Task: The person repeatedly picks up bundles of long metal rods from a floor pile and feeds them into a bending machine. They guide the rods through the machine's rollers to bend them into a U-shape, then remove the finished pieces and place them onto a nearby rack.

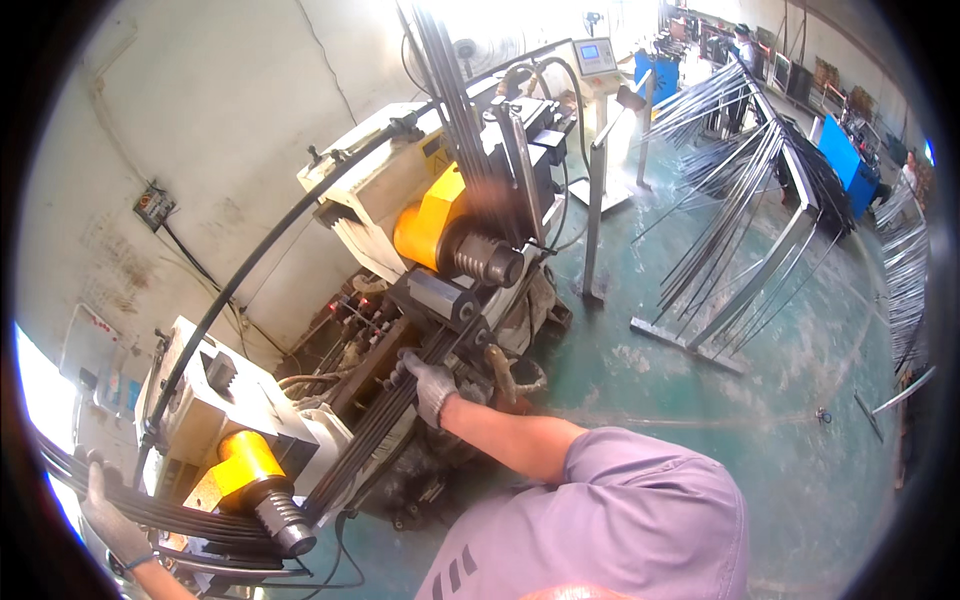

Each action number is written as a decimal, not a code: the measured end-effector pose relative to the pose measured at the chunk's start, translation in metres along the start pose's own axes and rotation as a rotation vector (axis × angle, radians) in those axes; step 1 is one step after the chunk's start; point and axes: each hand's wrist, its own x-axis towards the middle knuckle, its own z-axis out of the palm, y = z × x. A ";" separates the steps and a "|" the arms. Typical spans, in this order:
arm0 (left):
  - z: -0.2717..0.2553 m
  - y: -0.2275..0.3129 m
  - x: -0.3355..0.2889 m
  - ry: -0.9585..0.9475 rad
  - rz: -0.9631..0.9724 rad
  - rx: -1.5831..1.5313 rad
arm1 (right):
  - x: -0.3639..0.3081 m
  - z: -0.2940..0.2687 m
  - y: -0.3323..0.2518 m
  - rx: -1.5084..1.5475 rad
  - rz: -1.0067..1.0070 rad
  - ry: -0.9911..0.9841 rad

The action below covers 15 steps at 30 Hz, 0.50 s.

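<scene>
A bundle of dark metal rods (pixel 372 428) runs through a bending machine and curves up at both ends. My right hand (pixel 430 388), in a pale knitted glove, is closed on the straight middle stretch between the two bending heads. At the lower left, my gloved left hand (pixel 108 515) grips the bent end of the same bundle. The near head has a yellow block (pixel 245 465) with a ribbed dark roller (pixel 285 520), against which the rods bend. Beyond my right hand stands the far head's yellow block (pixel 430 225), with its own ribbed roller (pixel 485 260). The rods' far end rises steeply beside it.
A thick black hose (pixel 250 265) arches over the machine. A control box with a small screen (pixel 595 57) stands behind. On the green floor to the right, a metal rack (pixel 790 180) carries many thin rods that stick out. Other people are in the far background.
</scene>
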 end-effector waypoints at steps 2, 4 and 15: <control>-0.006 -0.002 -0.008 -0.040 -0.022 0.042 | 0.003 -0.007 0.006 -0.038 -0.048 0.011; -0.007 -0.002 -0.022 -0.099 0.005 0.026 | -0.001 -0.011 0.008 -0.054 -0.077 0.044; 0.011 0.013 -0.057 -0.049 -0.020 0.097 | 0.012 -0.021 0.003 -0.094 0.022 0.044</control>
